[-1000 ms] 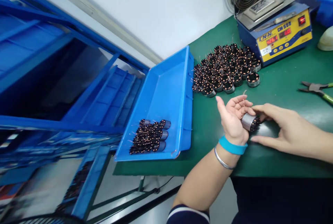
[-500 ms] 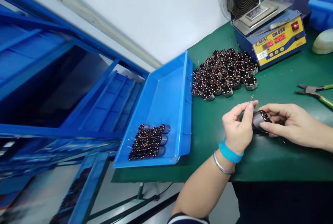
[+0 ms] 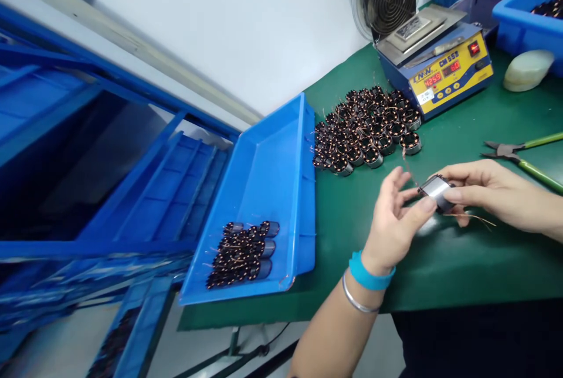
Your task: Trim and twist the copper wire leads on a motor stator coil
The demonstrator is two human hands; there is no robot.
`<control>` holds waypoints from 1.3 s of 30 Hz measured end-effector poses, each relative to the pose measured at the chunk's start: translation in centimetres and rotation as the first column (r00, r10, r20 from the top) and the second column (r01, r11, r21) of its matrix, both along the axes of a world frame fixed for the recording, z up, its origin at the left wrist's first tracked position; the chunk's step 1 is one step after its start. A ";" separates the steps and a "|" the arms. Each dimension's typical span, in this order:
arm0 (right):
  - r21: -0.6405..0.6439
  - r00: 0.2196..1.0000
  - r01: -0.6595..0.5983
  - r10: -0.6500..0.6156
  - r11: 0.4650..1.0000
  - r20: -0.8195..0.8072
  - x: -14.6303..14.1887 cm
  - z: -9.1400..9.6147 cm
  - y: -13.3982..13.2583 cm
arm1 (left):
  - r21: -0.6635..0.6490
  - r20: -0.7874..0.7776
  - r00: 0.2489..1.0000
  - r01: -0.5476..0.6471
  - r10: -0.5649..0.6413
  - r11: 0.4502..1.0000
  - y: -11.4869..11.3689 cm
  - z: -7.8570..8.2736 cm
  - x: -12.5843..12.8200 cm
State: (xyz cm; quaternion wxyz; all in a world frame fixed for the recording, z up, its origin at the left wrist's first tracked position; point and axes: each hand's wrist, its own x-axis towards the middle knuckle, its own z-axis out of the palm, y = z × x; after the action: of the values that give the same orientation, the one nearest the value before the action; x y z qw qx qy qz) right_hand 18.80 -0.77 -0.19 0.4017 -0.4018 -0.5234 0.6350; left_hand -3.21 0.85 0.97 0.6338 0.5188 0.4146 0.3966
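Observation:
A motor stator (image 3: 437,191) with a smooth grey metal outside and black ends is tilted between my hands, above the green table. My right hand (image 3: 492,196) grips it from the right, with the thumb on its grey side. From the left, my left hand (image 3: 396,214) touches it with the thumb at the lower edge and a finger at the end; the other fingers are loosely spread. Twisted wire leads (image 3: 408,168) stick up from its left end, and thin copper wires (image 3: 477,218) trail out below my right hand. A cluster of similar stators (image 3: 365,126) stands behind my hands.
A blue tray (image 3: 308,202) on the left contains rows of stators (image 3: 241,252). Behind the cluster is a blue-and-yellow heated unit (image 3: 453,76) with a lit display. Green-handled cutters (image 3: 510,150) lie to the right, near a pale oval block (image 3: 528,70) and a blue bin (image 3: 505,20).
My left hand has opened from its pinch on the wire leads and now touches the stator. The stator has turned so its grey side faces up. The view has shifted slightly to the right.

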 end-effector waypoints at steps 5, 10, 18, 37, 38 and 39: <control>-0.058 0.996 -0.087 0.087 0.995 -0.004 -0.5 0.1 -0.3 | -0.175 0.043 0.970 0.241 -0.237 0.955 0.5 1.0 0.4; -0.160 0.995 0.081 -0.090 0.984 -0.048 -0.2 -0.2 -0.7 | -0.192 0.057 0.998 0.032 -0.021 0.981 1.0 0.3 1.0; 0.374 0.906 -0.024 -0.138 0.927 0.401 1.7 -0.8 -1.2 | -0.346 0.118 0.992 0.080 -0.041 0.935 1.1 0.0 1.0; 0.381 0.869 -0.283 0.068 0.880 0.490 1.6 1.8 -1.5 | -0.302 0.007 0.845 0.511 -0.534 0.805 2.1 1.5 -0.3; 0.358 0.870 -0.289 0.087 0.888 0.486 1.6 2.0 -1.5 | -0.270 -0.010 0.836 0.526 -0.548 0.807 2.1 1.6 -0.4; 0.341 0.870 -0.295 0.103 0.893 0.482 1.6 2.2 -1.6 | -0.241 -0.027 0.827 0.540 -0.562 0.806 2.0 1.6 -0.4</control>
State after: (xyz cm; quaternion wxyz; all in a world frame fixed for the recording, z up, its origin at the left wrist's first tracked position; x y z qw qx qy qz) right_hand 20.38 -2.32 2.01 0.2740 -0.3891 -0.7609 0.4411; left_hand -3.57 2.87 2.57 0.7547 0.5609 0.3182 0.1208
